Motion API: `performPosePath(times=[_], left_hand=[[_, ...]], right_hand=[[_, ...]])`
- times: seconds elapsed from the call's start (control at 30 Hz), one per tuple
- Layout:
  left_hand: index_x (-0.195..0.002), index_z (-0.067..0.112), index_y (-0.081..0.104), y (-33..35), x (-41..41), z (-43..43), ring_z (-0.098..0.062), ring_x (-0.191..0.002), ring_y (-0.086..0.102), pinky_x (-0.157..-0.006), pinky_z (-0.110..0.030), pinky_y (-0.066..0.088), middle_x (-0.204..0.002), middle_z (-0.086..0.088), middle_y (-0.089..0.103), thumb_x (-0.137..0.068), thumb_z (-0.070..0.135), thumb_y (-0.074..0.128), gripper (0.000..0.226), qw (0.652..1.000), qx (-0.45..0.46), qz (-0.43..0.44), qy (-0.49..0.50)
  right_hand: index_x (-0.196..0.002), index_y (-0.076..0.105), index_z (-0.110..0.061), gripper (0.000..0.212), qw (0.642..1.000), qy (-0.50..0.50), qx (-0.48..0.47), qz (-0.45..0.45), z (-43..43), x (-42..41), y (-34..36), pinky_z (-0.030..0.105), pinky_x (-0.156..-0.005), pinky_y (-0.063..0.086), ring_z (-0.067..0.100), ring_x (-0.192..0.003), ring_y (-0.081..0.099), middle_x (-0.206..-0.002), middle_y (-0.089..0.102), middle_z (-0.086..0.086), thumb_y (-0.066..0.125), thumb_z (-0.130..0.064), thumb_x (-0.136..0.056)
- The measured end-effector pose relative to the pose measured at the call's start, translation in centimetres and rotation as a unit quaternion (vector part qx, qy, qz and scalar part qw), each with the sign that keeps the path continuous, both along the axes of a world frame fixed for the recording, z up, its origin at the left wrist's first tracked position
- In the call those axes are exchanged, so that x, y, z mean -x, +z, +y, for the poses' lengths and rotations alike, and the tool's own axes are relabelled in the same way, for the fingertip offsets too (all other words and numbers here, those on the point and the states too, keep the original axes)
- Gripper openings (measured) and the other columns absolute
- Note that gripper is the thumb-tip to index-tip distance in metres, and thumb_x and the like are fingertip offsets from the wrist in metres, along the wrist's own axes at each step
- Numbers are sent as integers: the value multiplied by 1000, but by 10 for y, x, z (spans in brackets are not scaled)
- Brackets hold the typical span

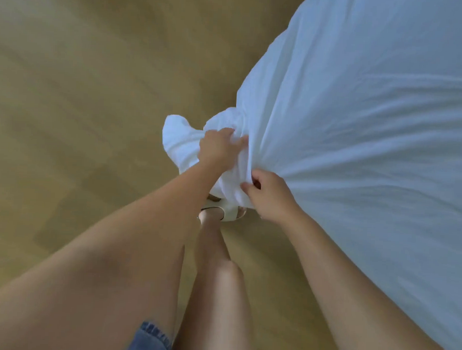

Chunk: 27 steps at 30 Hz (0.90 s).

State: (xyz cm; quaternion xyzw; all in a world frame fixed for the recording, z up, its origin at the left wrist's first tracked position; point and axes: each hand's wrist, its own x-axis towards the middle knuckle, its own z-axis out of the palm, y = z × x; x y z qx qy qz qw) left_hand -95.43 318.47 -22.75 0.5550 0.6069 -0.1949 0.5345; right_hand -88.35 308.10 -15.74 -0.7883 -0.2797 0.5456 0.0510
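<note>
A large white sheet (372, 115) covers a bed that fills the right side of the view. Its corner is bunched into folds near the middle of the frame, and a loose end (177, 135) sticks out to the left over the floor. My left hand (215, 147) grips the bunched corner from the left, fingers curled into the cloth. My right hand (270, 195) pinches a fold of the same corner just below and to the right. Tension creases run from both hands across the sheet.
A wooden floor (82, 102) takes up the left and upper part of the view. My bare leg (215, 266) and a foot in a white sandal (223, 214) stand below the sheet corner. A denim hem (151, 338) shows at the bottom.
</note>
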Motion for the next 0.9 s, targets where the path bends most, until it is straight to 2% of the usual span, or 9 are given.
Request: performPosePath(times=[0.07,0.13,0.27,0.37,0.43,0.53,0.67,0.73,0.9], left_hand=[[-58,16,43,-13,-14,-4,-24,-63,39,-56,-28,29,-59,0,39,-93,30,48,37,997,2,-43,68],[-53,16,24,-21,-16,1,-16,-50,24,-49,-28,19,-51,2,24,-95,22,44,47,992,-12,-55,115],[-53,13,31,-38,29,29,-16,-52,30,-54,-29,23,-51,2,29,-99,23,32,48,980,-94,4,177],[-77,0,52,-40,39,40,-35,-74,53,-60,-34,32,-62,-4,44,-98,24,27,41,991,-99,66,57],[-101,-2,57,-39,19,44,-36,-101,56,-73,-41,42,-95,-14,60,-95,18,33,32,993,-94,71,31],[-129,11,46,-25,-18,33,-27,-124,41,-93,-39,36,-133,-9,44,-95,21,42,35,991,-132,15,-6],[-140,20,38,15,-75,-17,-25,-136,28,-104,-39,28,-147,-5,34,-94,33,49,50,966,-183,-160,-91],[-146,26,30,32,-102,-38,-26,-143,16,-110,-45,20,-155,-7,21,-94,41,48,58,945,-202,-191,-170],[-150,32,20,32,-137,-102,-29,-146,-3,-112,-53,3,-160,-5,1,-95,45,42,61,863,-254,-210,-384]], right_hand=[[-70,43,-6,26,1000,-22,4,6,-2,2,-3,29,-54,31,16,-57,35,-63,39,2,50,-20,-91],[-79,50,-1,24,999,-45,8,1,-2,5,-8,29,-56,34,16,-60,38,-67,44,4,48,-21,-92],[-74,48,-15,21,994,-110,8,-4,2,19,-14,26,-55,34,12,-59,41,-67,46,-5,48,-24,-93],[-80,50,-18,14,995,-96,15,2,6,28,-16,24,-58,37,9,-67,47,-77,51,-8,49,-26,-92],[-90,52,-20,5,994,-104,8,-16,8,23,-17,23,-66,38,10,-82,51,-94,53,-5,50,-24,-92],[-111,53,-13,21,983,-155,-27,-90,4,-2,-15,28,-91,39,18,-109,47,-110,43,-3,52,-16,-91],[-121,53,-6,35,949,-141,-93,-264,-20,-61,-4,23,-95,30,27,-121,39,-127,42,8,57,-11,-87],[-132,48,-9,48,925,-116,-93,-349,-41,-95,-7,38,-100,31,33,-127,33,-141,36,13,61,-17,-86],[-150,-3,-38,74,922,-251,171,-241,-153,-107,-27,60,-109,16,28,-145,-9,-159,-12,-2,41,-55,-93]])
